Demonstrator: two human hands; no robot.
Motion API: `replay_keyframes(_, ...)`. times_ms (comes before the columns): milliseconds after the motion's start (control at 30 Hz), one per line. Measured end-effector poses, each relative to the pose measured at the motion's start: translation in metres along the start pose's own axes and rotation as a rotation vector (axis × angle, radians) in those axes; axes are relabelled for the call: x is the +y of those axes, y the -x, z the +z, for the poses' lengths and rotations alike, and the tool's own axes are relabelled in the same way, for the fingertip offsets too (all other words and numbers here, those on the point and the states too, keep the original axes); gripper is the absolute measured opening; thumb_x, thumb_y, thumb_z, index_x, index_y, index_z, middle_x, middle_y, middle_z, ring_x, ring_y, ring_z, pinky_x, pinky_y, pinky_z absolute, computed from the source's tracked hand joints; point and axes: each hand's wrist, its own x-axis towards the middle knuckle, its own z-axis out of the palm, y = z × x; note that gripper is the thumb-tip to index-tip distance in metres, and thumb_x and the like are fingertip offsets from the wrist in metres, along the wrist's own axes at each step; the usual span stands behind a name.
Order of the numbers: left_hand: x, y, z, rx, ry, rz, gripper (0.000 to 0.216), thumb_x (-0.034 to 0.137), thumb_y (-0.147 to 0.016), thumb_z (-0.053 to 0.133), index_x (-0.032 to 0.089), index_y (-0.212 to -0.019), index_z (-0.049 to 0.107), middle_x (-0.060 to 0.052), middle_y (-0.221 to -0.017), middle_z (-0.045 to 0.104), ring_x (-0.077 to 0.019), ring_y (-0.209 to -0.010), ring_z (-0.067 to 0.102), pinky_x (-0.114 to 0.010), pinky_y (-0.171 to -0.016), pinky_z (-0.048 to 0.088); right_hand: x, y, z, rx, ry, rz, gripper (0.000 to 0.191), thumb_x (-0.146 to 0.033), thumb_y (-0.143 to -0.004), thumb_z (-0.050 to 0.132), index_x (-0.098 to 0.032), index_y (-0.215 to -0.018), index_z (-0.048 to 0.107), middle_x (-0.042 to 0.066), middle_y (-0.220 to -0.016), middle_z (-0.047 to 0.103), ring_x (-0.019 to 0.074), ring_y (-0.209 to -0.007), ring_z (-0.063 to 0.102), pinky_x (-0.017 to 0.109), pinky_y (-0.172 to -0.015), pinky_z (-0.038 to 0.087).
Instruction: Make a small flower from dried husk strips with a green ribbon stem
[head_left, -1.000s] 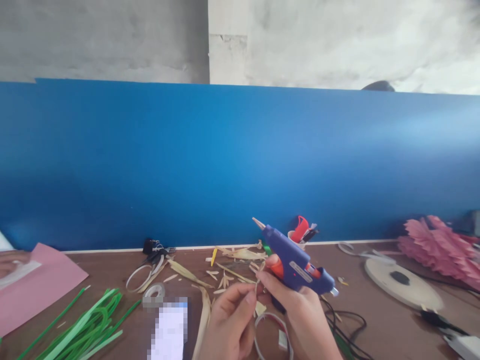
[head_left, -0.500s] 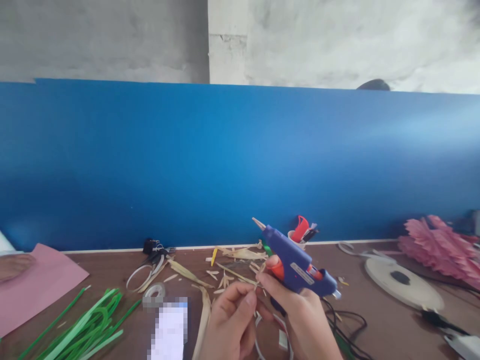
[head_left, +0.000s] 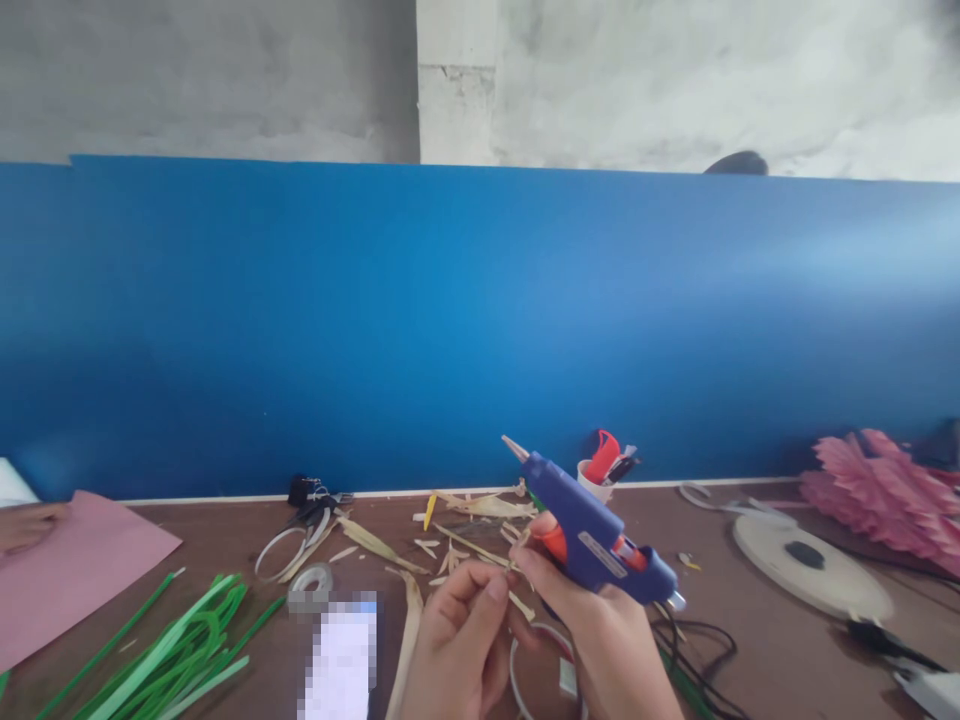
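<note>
My right hand (head_left: 604, 635) is closed round a blue hot glue gun (head_left: 581, 525) with an orange trigger. Its metal nozzle points up and to the left. Beside it, my left hand (head_left: 457, 635) is closed in a pinch, thumb against forefinger, near the right fingertips. What the left fingers hold is too small and hidden to make out. A thin pale husk strip (head_left: 520, 605) shows between the two hands. Dry corn-husk pieces (head_left: 480, 507) lie scattered behind them, and a white ring (head_left: 514, 665) lies below.
Green pipe cleaners (head_left: 184, 640) and a phone (head_left: 337, 660) lie on the left, near a tape roll (head_left: 311, 580) and scissors (head_left: 319, 510). Another person's hand (head_left: 26, 527) rests on pink paper (head_left: 90, 560). A pen cup (head_left: 595, 485), white oval device (head_left: 810, 570) and pink paper flower (head_left: 881, 490) stand rightward.
The hands have barely moved; my fingertips have drawn slightly apart, and the pale strip between them shows more. The glue gun stays in my right hand.
</note>
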Motion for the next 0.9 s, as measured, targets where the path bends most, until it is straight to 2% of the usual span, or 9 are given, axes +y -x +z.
replay_keyframes(133,0.002,0.000,0.002,-0.010,-0.009,-0.019,0.044,0.054,-0.064,0.076,0.015,-0.073,0.057,0.001,-0.047,0.063,0.0026,-0.027,0.021,-0.014,-0.031,0.009,0.009,-0.006,-0.003,-0.018,0.053,-0.063,0.019,-0.033,-0.064,0.076,-0.020,-0.076,0.069,0.001,-0.071,0.069,0.0219,-0.070,0.064,0.030,-0.064,0.051)
replay_keyframes(300,0.006,0.002,0.004,-0.021,0.004,-0.020,0.043,0.053,-0.063,0.077,0.015,-0.073,0.057,0.000,-0.046,0.063,0.0026,-0.027,0.020,-0.014,-0.031,0.008,0.012,-0.012,-0.005,-0.058,0.113,-0.111,0.019,-0.035,-0.067,0.074,-0.020,-0.078,0.071,0.003,-0.077,0.071,0.0228,-0.074,0.065,0.031,-0.068,0.052)
replay_keyframes(467,0.019,-0.001,0.000,0.067,0.051,0.036,0.039,0.048,-0.067,0.077,0.014,-0.078,0.060,0.001,-0.049,0.064,0.0031,-0.028,0.021,-0.014,-0.033,0.005,0.001,-0.018,-0.017,-0.007,0.244,-0.185,0.018,-0.035,-0.060,0.078,-0.021,-0.070,0.071,0.003,-0.072,0.071,0.0233,-0.074,0.064,0.030,-0.069,0.053)
replay_keyframes(533,0.025,-0.003,-0.003,0.099,0.065,0.078,0.038,0.047,-0.067,0.077,0.014,-0.077,0.061,0.002,-0.049,0.063,0.0033,-0.027,0.020,-0.015,-0.032,0.004,-0.003,-0.021,-0.021,-0.056,0.266,-0.207,0.015,-0.031,-0.057,0.078,-0.020,-0.064,0.070,0.002,-0.064,0.069,0.0219,-0.064,0.062,0.029,-0.060,0.052)
replay_keyframes(633,0.032,-0.005,-0.008,0.122,0.062,0.135,0.038,0.047,-0.067,0.076,0.013,-0.074,0.061,0.002,-0.048,0.061,0.0032,-0.028,0.019,-0.015,-0.032,0.004,-0.006,-0.025,-0.026,-0.131,0.301,-0.272,0.013,-0.029,-0.060,0.074,-0.019,-0.068,0.069,0.001,-0.061,0.065,0.0177,-0.053,0.055,0.028,-0.051,0.045)
replay_keyframes(800,0.040,-0.001,-0.011,0.096,0.057,0.134,0.037,0.047,-0.067,0.076,0.014,-0.075,0.061,0.004,-0.048,0.060,0.0026,-0.029,0.020,-0.014,-0.032,0.008,-0.009,-0.028,-0.033,-0.328,0.453,-0.410,0.018,-0.030,-0.071,0.067,-0.020,-0.059,0.058,-0.003,-0.052,0.051,0.0133,-0.048,0.044,0.025,-0.046,0.037)
replay_keyframes(900,0.044,0.004,-0.008,0.114,0.096,0.108,0.033,0.042,-0.069,0.076,0.014,-0.076,0.061,0.005,-0.050,0.057,0.0027,-0.032,0.018,-0.014,-0.034,0.010,-0.013,-0.029,-0.037,-0.417,0.521,-0.485,0.017,-0.029,-0.075,0.065,-0.020,-0.061,0.060,-0.002,-0.057,0.054,0.0151,-0.052,0.048,0.026,-0.049,0.040)
